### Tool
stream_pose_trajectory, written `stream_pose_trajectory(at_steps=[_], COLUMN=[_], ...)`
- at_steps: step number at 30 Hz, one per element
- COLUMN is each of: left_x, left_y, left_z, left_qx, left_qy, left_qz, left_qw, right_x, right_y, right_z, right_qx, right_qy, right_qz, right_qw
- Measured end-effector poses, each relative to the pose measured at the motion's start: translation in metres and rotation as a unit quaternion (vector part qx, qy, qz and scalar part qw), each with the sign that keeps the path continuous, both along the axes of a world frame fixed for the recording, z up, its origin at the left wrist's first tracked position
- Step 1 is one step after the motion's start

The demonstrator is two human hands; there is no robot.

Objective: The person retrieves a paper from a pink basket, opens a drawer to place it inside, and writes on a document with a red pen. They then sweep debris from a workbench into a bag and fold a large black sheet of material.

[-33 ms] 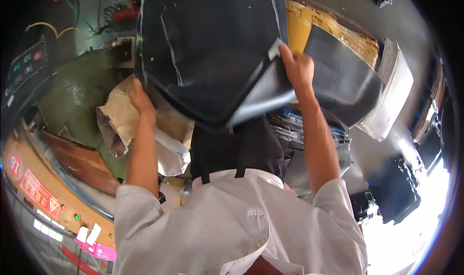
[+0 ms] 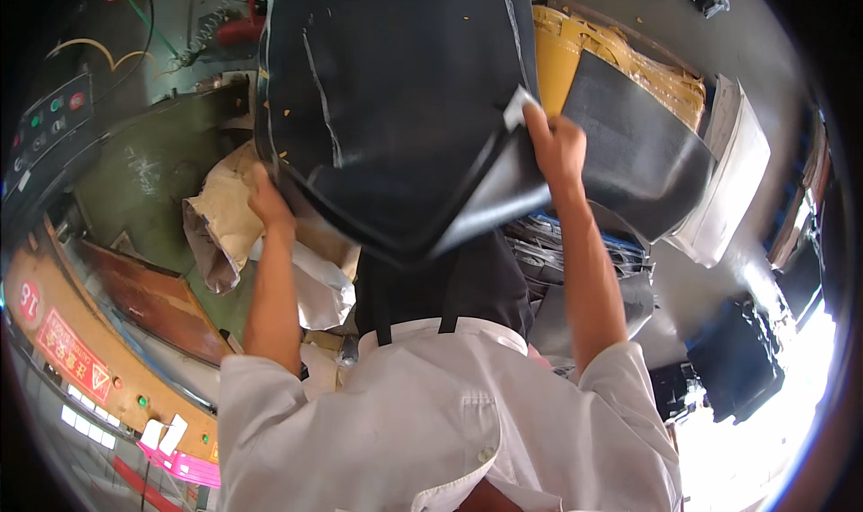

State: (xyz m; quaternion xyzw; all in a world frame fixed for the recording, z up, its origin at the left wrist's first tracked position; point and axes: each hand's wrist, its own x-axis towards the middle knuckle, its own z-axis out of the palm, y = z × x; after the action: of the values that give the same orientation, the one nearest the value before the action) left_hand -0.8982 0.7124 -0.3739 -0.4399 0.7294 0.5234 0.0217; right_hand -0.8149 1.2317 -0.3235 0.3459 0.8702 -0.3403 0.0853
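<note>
A large, flexible black sheet [image 2: 404,89], apparently rubber, lies over a dark stack in front of me. Its near edge bows down toward my waist and looks blurred. At the near left edge, my left hand [image 2: 271,204] is closed with the thumb on top; its fingers are hidden beneath. My right hand [image 2: 559,148] pinches the right corner, beside a small pale flap [image 2: 520,109]. Between the hands, the near right part of the sheet is lifted, and a shiny grey face [image 2: 494,184] shows there.
On the right are yellow sheets [image 2: 557,49], another black sheet [image 2: 629,139] and a white stack [image 2: 724,170]. Crumpled brown paper [image 2: 220,211] lies by my left arm. A button panel [image 2: 54,121] and an orange machine beam [image 2: 117,368] stand at the left.
Both hands and the sheet's near edge have come slightly lower in the picture, toward me. The grip of each hand looks the same.
</note>
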Motion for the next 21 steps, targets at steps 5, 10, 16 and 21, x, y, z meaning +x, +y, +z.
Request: stream_pose_trajectory(at_steps=[5,10,16,21], left_x=[0.178,0.188,0.118,0.105], left_y=[-0.001,-0.035,-0.04,-0.029], left_z=[0.062,0.031,-0.152,-0.216], left_qx=[-0.012,-0.002,-0.012,0.239], left_qy=[-0.032,-0.346,-0.5,-0.404], left_qz=[-0.08,-0.254,-0.203,-0.155], left_qw=[0.996,0.903,0.842,0.869], right_x=[0.192,0.283,0.215,0.141], right_y=[-0.016,0.095,0.139,0.1], right_z=[0.0,-0.042,-0.214,-0.339], right_qx=[-0.076,-0.219,-0.314,-0.51], right_qy=[0.087,-0.197,-0.312,-0.206], right_qz=[-0.024,-0.23,-0.158,-0.264], right_qw=[0.993,0.927,0.883,0.792])
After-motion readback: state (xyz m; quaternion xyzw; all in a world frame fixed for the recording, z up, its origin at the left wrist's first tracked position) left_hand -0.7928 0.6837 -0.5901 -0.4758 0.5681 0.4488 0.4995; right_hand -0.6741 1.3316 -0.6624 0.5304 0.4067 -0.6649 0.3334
